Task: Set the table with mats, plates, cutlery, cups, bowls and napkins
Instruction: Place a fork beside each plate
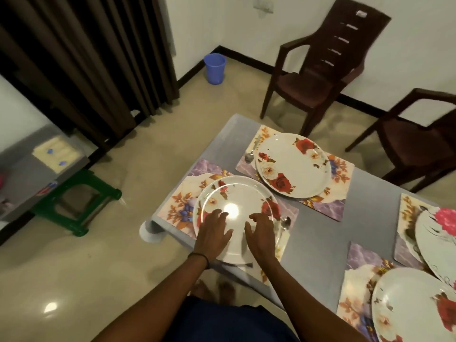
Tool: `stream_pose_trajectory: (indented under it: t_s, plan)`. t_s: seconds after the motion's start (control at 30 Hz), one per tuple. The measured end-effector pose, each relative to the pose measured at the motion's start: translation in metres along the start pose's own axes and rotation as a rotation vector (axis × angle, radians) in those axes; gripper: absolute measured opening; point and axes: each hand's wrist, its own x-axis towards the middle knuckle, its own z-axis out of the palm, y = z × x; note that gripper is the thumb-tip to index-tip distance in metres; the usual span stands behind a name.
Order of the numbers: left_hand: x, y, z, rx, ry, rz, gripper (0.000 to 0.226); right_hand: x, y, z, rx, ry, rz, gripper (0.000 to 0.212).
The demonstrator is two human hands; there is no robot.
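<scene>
A white floral plate lies on a floral mat at the near left corner of the grey table. My left hand rests flat on the plate's left part, fingers spread. My right hand lies over its right part, fingers relaxed and slightly bent. A spoon sits on the mat just right of that plate. A second floral plate rests on its own mat further back, with a spoon to its left.
Two more floral plates on mats sit at the right edge. Two brown plastic chairs stand behind the table. A green stool, a blue bin and dark curtains are to the left.
</scene>
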Motion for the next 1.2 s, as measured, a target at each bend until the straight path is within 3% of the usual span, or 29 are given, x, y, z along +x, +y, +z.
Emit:
stream_pose_trajectory:
  t_s: [0.13,0.23,0.4,0.57,0.87,1.2]
  plan:
    - [-0.019,-0.046,-0.029,0.031,0.132,-0.116,0.052,-0.004,-0.042,0.041,-0.084,-0.071,-0.162,0.026]
    - [-0.023,-0.094,-0.059,0.061,0.250,-0.209,0.056,0.004,-0.095,0.078,-0.089,-0.164,-0.284,0.040]
    - [-0.038,-0.176,-0.103,0.100,0.278,-0.431,0.072,0.007,-0.176,0.152,-0.097,-0.229,-0.501,0.040]
    - [-0.048,-0.303,-0.150,0.112,0.339,-0.582,0.073,-0.004,-0.274,0.263,-0.178,-0.344,-0.667,0.055]
    - [-0.087,-0.471,-0.236,0.145,0.341,-0.755,0.072,-0.028,-0.399,0.392,-0.334,-0.516,-0.655,0.062]
    - [-0.061,-0.584,-0.282,0.018,0.405,-0.921,0.075,0.007,-0.512,0.498,-0.404,-0.614,-0.785,0.056]
